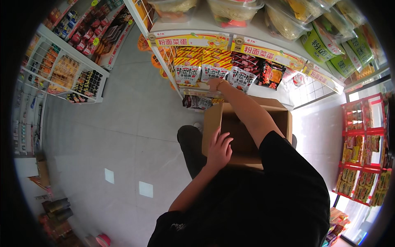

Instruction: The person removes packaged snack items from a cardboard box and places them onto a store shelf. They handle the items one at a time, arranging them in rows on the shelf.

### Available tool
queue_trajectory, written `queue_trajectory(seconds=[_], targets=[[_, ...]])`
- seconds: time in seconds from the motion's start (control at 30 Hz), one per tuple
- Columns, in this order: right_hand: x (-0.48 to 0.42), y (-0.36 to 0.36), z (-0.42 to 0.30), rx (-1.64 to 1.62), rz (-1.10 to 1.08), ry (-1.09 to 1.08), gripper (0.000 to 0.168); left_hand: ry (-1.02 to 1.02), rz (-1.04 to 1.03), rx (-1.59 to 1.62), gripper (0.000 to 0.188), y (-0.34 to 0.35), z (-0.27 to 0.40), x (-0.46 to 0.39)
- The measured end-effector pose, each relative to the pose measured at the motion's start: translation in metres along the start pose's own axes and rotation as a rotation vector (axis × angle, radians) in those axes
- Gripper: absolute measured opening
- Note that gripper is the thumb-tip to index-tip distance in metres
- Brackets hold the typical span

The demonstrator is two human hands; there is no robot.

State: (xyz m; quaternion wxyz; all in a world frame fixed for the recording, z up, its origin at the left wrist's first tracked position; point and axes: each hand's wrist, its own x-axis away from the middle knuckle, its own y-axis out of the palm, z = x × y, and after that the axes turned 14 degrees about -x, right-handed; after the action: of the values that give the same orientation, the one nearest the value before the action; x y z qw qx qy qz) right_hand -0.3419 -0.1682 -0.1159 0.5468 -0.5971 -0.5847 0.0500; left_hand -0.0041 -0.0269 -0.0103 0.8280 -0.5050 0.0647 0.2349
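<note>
An open cardboard box [213, 123] sits before my body, close to my legs, and its visible inside is dark with no goods to be made out. My left hand [219, 151] lies at the box's left side, fingers spread over the opening. Reaching across the box, my right hand [215, 84] is at the front of a low shelf, against the bottom of a yellow-and-white snack noodle bag [215, 68]; its fingertips are hard to make out. Beside that stand a similar bag [187, 71], a maroon-and-white bag [243, 75] and a black-and-orange packet [271, 75].
Above, an upper shelf [197, 27] carries clear tubs [236, 14] and green bowls [321, 43]. More bags [200, 102] show on a lower level. A wire-sided rack [71, 77] stands left on the grey floor [123, 123]; a red rack [361, 132] with packets stands right.
</note>
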Motion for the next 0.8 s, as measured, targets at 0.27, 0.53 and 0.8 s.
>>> queue_trajectory(seconds=[0.27, 0.53, 0.8], targets=[[0.009, -0.001, 0.016, -0.217, 0.077, -0.127, 0.075, 0.005, -0.005, -0.014, 0.026, 0.002, -0.005, -0.001], [0.122, -0.029, -0.01, -0.507, 0.402, -0.378, 0.034, 0.02, -0.009, -0.067, 0.024, 0.002, -0.002, -0.005], [0.333, 0.009, 0.062, -1.124, 0.495, -0.148, 0.02, 0.093, -0.118, -0.287, 0.035, -0.009, 0.027, -0.009]])
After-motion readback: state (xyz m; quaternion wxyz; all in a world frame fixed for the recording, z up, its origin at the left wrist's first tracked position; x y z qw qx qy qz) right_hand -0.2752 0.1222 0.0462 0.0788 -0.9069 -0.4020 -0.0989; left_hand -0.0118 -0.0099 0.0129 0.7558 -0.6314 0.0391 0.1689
